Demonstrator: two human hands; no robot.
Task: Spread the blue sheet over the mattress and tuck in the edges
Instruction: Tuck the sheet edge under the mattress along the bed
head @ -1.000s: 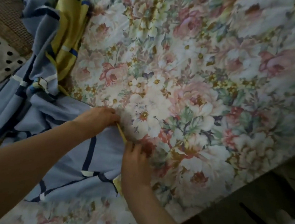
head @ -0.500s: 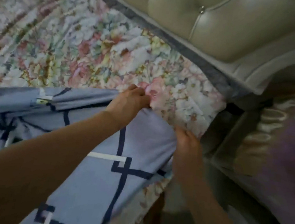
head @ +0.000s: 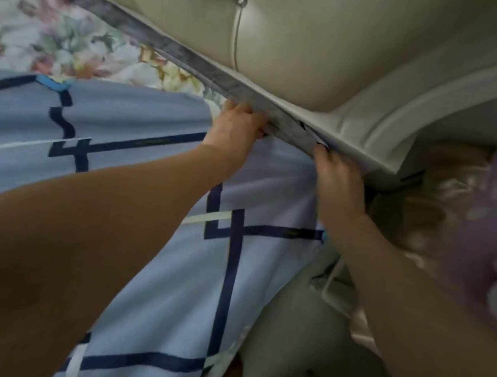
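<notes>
Item: blue sheet [head: 140, 151], pale blue with navy and white line pattern, lying over the near corner of the mattress [head: 57, 33], whose floral cover is exposed only in the upper left. Change noted: half a second ago the corner of the sheet lay short of the mattress corner with floral cover showing beyond it; it now reaches the grey band along the mattress edge, at the foot of the padded headboard [head: 289, 38]. Left hand [head: 238, 128]: knuckles up, fingers curled at the sheet's corner and pressed against the grey band; it appears to pinch cloth, though the fingertips are hidden. Right hand [head: 339, 183]: just beside the left, fingers bent and pushed toward the gap under the headboard frame, resting on the sheet; whether it grips cloth cannot be told. Both forearms cross the sheet from below. Assessment: spreading at this corner looks done, and the step in hand is probably the tuck at the headboard corner. Remainder: the far side of the mattress is uncovered, so much of the spreading and tucking is yet to do. Adjacent: purple bedding [head: 491, 222] at right, beside the bed.
</notes>
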